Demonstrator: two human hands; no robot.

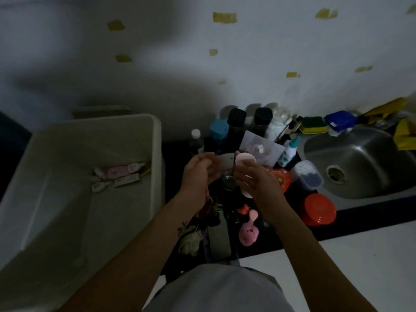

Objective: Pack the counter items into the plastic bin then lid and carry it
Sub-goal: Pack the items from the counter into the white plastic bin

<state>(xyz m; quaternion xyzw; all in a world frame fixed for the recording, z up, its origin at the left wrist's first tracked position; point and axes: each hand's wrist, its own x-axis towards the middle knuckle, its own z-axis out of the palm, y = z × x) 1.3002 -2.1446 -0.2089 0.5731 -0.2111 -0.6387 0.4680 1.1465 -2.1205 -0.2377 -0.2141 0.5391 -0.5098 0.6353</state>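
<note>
Domestic kitchen, dimly lit. A stainless steel sink [364, 154] with a round drain [335, 174] is set into a dark counter [364, 210]. A green-and-yellow scouring sponge [314, 125] is kept at its back edge (against a painted wall [270, 52] dotted with tape scraps). Capped bottles [236, 119] are crowded beside the basin.

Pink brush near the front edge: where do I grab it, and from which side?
Pinch the pink brush by its narrow handle, the end pointing toward the wall; the wide head lies flat nearer you. Probably come from above and the right, where the counter is bare; clutter crowds its left.
</note>
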